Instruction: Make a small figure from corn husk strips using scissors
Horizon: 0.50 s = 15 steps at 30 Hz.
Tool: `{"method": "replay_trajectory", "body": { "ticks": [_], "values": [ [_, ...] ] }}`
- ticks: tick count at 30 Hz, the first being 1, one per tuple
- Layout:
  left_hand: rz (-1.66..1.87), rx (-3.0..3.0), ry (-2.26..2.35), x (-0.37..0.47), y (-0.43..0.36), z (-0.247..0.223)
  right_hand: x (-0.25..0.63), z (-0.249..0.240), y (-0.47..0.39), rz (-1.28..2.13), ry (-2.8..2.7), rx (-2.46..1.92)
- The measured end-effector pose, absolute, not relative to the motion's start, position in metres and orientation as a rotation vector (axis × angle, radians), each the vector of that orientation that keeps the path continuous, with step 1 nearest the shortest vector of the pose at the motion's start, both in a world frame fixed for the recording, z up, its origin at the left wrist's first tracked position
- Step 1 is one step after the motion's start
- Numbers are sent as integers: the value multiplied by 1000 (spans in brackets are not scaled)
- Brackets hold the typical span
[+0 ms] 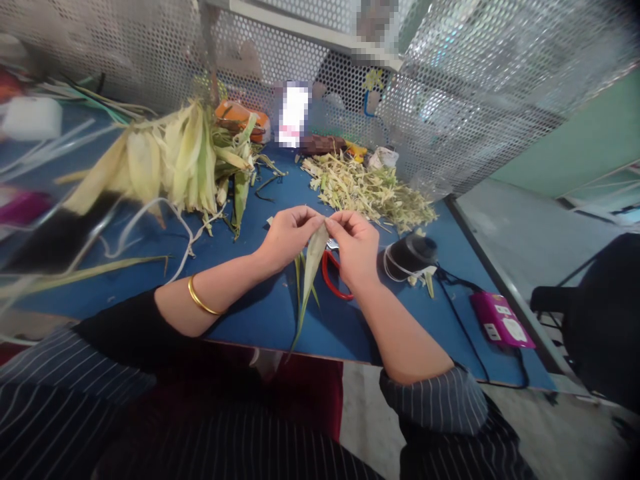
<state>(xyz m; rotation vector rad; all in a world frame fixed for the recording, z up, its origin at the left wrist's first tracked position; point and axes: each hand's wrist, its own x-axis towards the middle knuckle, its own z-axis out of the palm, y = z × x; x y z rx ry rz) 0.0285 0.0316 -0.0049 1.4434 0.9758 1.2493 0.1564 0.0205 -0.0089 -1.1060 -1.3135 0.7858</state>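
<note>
A pale green corn husk (313,263) hangs point-down between my hands, over the blue table. My left hand (291,233) pinches its upper end between thumb and fingers. Right beside it, my right hand (356,247) grips the same end, the two thumbs almost touching. Red-handled scissors (330,277) lie on the table under my right hand, which hides part of them. Narrow green husk strips (299,280) show behind the hanging husk. To the right of my right hand, a black cylinder (410,255) with white cord around it rests on the table.
A large bunch of corn husks (170,160) stands at the back left, white cord (180,223) near it. A heap of husk scraps (367,190) lies at the back, before a perforated metal screen (290,53). A bright phone (294,113) leans there. A magenta packet (503,320) is at right.
</note>
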Motion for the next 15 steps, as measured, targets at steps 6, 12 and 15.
{"method": "replay_trajectory", "body": {
  "ticks": [6,12,15],
  "values": [
    [1252,1460,979,29,31,-6,158,-8,19,737,-1395,-1107],
    [1267,1419,959,30,32,-5,156,-3,15,671,-1432,-1119],
    [1292,1405,987,30,32,-5,155,-4,16,750,-1380,-1112]
  ]
}}
